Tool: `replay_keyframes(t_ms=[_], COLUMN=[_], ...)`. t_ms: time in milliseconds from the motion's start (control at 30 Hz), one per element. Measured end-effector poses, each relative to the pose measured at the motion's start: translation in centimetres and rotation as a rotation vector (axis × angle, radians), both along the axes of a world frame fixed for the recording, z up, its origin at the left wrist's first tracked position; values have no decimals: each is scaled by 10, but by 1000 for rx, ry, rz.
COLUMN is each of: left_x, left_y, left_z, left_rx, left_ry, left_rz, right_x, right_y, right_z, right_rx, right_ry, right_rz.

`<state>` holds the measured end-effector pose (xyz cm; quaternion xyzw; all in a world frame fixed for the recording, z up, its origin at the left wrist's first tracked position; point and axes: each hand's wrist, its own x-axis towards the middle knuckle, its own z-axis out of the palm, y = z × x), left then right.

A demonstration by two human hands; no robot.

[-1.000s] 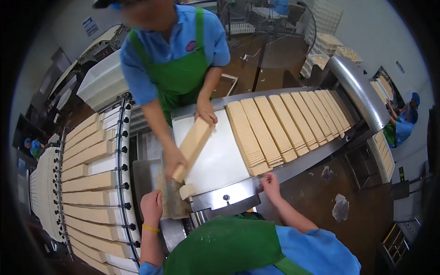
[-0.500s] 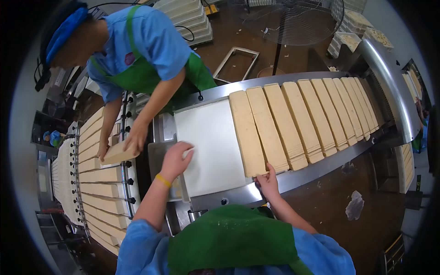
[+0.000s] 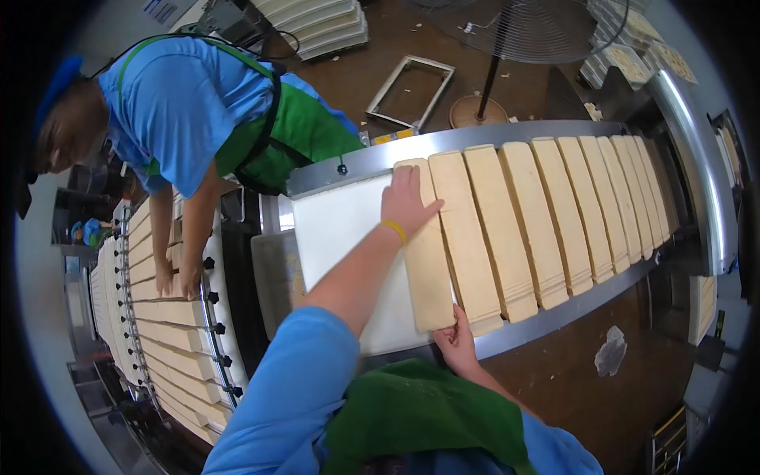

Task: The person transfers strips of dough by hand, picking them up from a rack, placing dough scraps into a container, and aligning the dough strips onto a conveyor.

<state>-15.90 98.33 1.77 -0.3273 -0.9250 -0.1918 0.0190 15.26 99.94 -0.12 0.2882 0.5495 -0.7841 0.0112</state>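
Note:
Several long pale blocks (image 3: pixel 518 226) lie side by side on a metal-edged conveyor with a white belt (image 3: pixel 340 237). My left hand (image 3: pixel 408 199) rests on the upper part of the leftmost block (image 3: pixel 429 277), its fingers on the far end and the thumb spread out over the right edge. At that block's near end, my right hand (image 3: pixel 457 340) has its fingers curled against the lower right corner, gripping it. A yellow band (image 3: pixel 394 231) is round my left wrist.
A co-worker in a green apron (image 3: pixel 305 131) leans over a second row of blocks (image 3: pixel 170 336) at the left, both hands on it. Beyond the conveyor are a floor frame (image 3: pixel 412 91), a fan and stacked trays (image 3: pixel 317 28). A curved metal cover (image 3: pixel 697 158) stands at right.
My left hand has moved from over the white belt onto the leftmost block's far end. My right hand has shifted slightly down. The co-worker has leaned further over, and no longer holds up a block.

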Motion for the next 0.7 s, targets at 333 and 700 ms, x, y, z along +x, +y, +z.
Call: replay_keyframes(t_ms=[333, 700], left_x=[8, 121], left_y=[-84, -301], left_z=[38, 72], left_rx=[-150, 111], left_ry=[-87, -379], left_rz=[386, 753], right_x=[-23, -60], right_y=[6, -11], right_z=[31, 51], right_rx=[261, 926], right_ry=[-38, 21], right_rz=[439, 779])
